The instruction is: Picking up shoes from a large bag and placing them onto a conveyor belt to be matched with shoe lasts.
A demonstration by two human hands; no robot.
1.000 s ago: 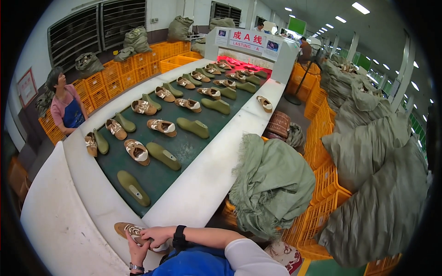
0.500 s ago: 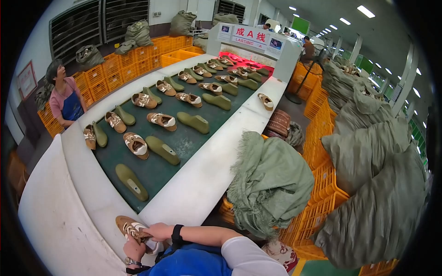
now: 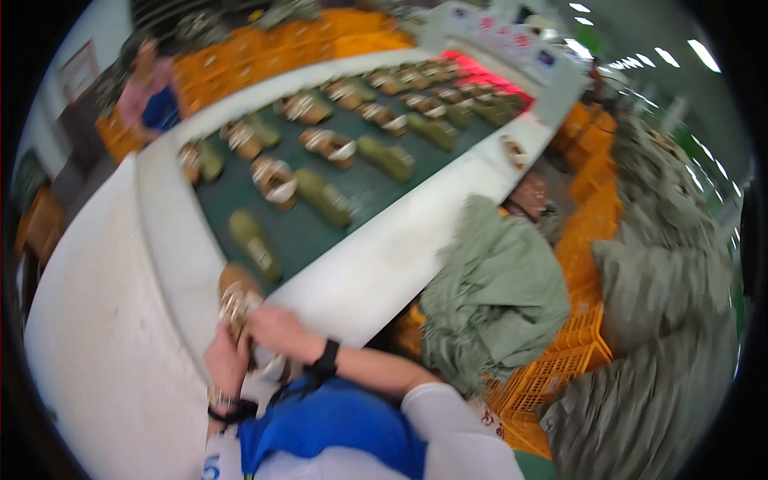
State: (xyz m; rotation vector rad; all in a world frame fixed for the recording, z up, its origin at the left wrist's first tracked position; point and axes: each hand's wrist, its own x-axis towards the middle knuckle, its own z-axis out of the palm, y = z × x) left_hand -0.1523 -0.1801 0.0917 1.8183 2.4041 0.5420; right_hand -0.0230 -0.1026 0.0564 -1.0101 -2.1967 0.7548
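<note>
A brown shoe with white trim (image 3: 238,290) is at the front corner of the conveyor frame, its toe pointing away from me. My left hand (image 3: 226,358) grips the shoe's left side near the opening, its thumb along the upper. My right hand (image 3: 280,330) is closed at the lacing area from the right. Blur hides exactly which part those fingers pinch. Just beyond the toe, an olive-green shoe last (image 3: 255,246) lies on the dark green belt (image 3: 300,248).
Rows of brown shoes (image 3: 274,182) and green lasts (image 3: 322,197) cover the belt. White ledges (image 3: 376,276) border it. A green cloth (image 3: 500,288) covers crates at right, beside orange crates (image 3: 552,376) and large grey-green sacks (image 3: 664,320). Someone in pink (image 3: 150,96) stands at far left.
My view has swung and blurred, so the belt sits higher and further right. Both hands stay on the shoe, which now points more directly away from me.
</note>
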